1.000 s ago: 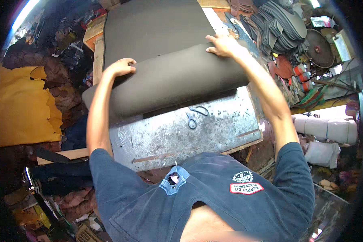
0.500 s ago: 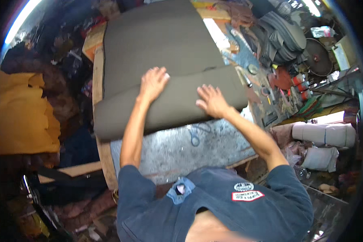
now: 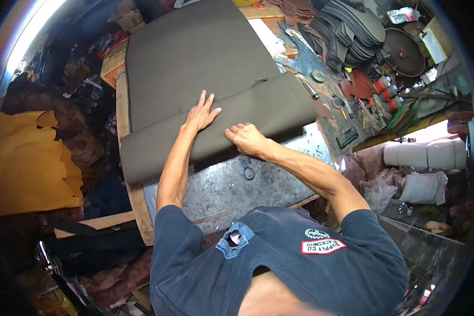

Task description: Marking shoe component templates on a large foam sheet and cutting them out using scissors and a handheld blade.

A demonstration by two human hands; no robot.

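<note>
A wide dark brown-grey sheet (image 3: 195, 52) of leather-like material lies over the table, its near end rolled into a thick roll (image 3: 158, 152). My left hand (image 3: 200, 117) lies open on the roll, fingers spread and pointing away from me. To its right, my right hand (image 3: 246, 139) rests against the near side of the roll with its fingers curled in; whatever they hold, if anything, is hidden. Just below it, the ring handle of a pair of scissors (image 3: 248, 173) shows on the metal tabletop (image 3: 216, 195), the rest partly under the roll.
On the bench at right are a marker-like tool (image 3: 310, 90), a round tin (image 3: 318, 76), red-labelled bottles (image 3: 388, 93) and a stack of dark cut pieces (image 3: 353, 31). A yellow hide (image 3: 31, 163) hangs at left. White rolls (image 3: 425, 155) lie at far right.
My right hand has moved left along the roll, and its spread fingers have curled in. My left hand stays on the roll. The view has shifted slightly.
</note>
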